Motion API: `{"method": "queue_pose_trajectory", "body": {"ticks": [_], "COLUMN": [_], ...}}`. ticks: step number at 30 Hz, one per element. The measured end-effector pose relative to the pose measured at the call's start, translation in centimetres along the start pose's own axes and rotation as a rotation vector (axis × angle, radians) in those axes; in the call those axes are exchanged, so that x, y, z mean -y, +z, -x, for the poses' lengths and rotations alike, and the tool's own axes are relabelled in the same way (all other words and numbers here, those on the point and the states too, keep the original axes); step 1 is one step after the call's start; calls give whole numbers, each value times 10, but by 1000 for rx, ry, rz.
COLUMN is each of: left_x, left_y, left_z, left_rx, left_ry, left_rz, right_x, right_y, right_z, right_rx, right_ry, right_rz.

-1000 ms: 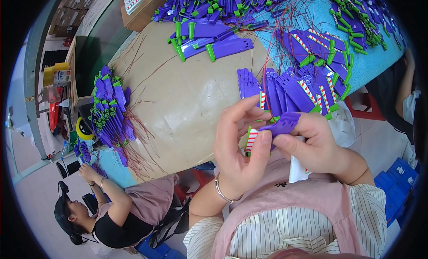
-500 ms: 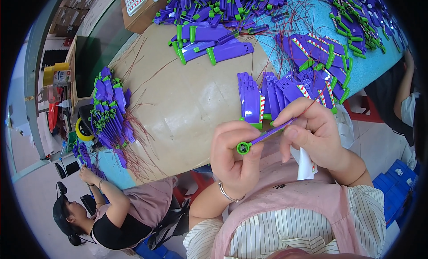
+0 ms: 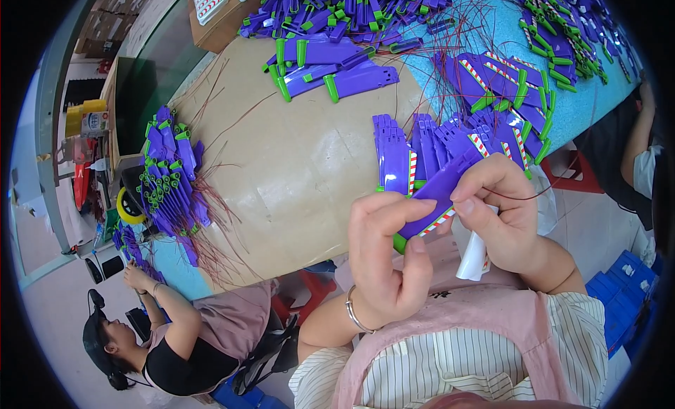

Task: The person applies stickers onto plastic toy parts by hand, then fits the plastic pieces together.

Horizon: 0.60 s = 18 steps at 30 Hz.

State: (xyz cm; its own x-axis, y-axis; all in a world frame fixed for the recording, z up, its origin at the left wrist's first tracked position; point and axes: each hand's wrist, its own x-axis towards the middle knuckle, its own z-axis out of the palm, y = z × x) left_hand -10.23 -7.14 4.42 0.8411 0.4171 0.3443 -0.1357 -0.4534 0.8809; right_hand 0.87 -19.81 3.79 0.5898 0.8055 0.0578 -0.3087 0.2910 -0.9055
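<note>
The flat purple plastic piece point(image 3: 446, 180) pinched in my right hand point(image 3: 505, 222) has turned from edge-on, exposing its red-and-white striped strip point(image 3: 437, 222), its green end point(image 3: 399, 243) by my curled left hand point(image 3: 380, 258), whose hold I cannot tell.

A brown and blue table point(image 3: 295, 170) is flanked by red stools point(image 3: 318, 286). Blue boxes point(image 3: 628, 274) are set on the pale floor point(image 3: 60, 324).

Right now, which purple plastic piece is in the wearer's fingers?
The green-ended piece with a red-and-white striped edge, pinched in the right hand; neighbouring striped pieces lie on the table.
</note>
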Motion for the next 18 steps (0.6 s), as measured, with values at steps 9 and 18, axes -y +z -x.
{"method": "queue_pose_trajectory", "body": {"ticks": [9, 18], "left_x": [8, 36], "left_y": [4, 3], "left_z": [7, 10], "left_rx": [82, 159], "left_ry": [-38, 87], "left_rz": [110, -523], "right_x": [11, 17], "right_y": [-4, 0], "right_z": [-5, -6], "right_rx": [-97, -273], "right_ry": [-2, 243], "right_rz": [29, 141]}}
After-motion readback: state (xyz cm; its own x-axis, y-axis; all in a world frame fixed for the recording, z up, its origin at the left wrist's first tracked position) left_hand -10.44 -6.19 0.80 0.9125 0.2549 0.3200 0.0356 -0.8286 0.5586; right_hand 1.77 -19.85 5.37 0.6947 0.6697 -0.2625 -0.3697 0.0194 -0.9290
